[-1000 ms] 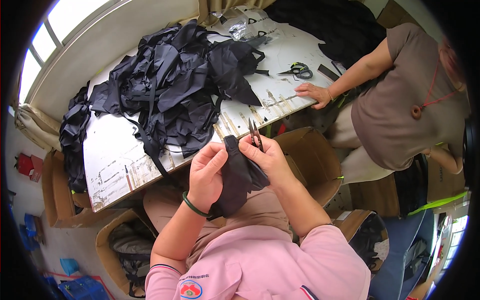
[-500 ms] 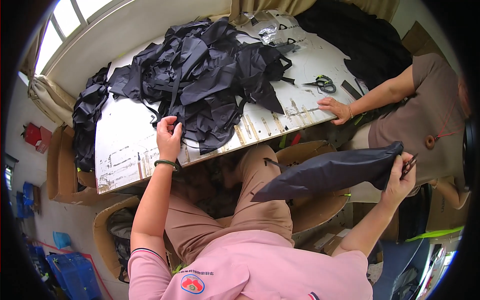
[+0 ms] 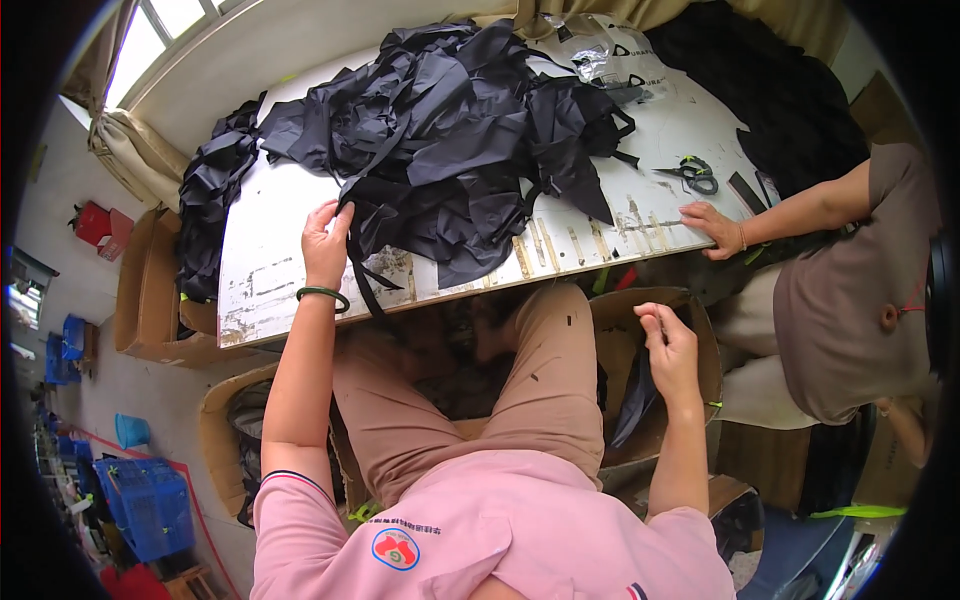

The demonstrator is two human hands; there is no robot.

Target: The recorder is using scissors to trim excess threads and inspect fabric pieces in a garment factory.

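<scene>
A big heap of crumpled black fabric pieces [image 3: 440, 130], some with thin straps, covers much of the white table [image 3: 270, 250]. At the heap's near left edge, my left hand [image 3: 325, 245] has its fingers closed on a black fabric piece; a strap [image 3: 372, 285] dangles beside it over the table edge. My right hand [image 3: 672, 350] is raised above an open cardboard box [image 3: 700, 325] to the right of my knees, fingers curled in. What they hold, if anything, is hidden. Below that hand a black fabric piece [image 3: 633, 405] hangs or lies in the box.
Scissors [image 3: 690, 175] lie on the table's right side, close to a co-worker's hand [image 3: 712, 228] on its edge. Black cloth [image 3: 760, 90] is piled behind them. Another cardboard box [image 3: 225, 440] stands by my left leg. Small dark scraps [image 3: 570, 320] lie on my trousers.
My right hand has moved left to above the box; the black piece it held out is out of its grip, and the dark tool no longer shows. My left hand has shifted slightly up along the heap.
</scene>
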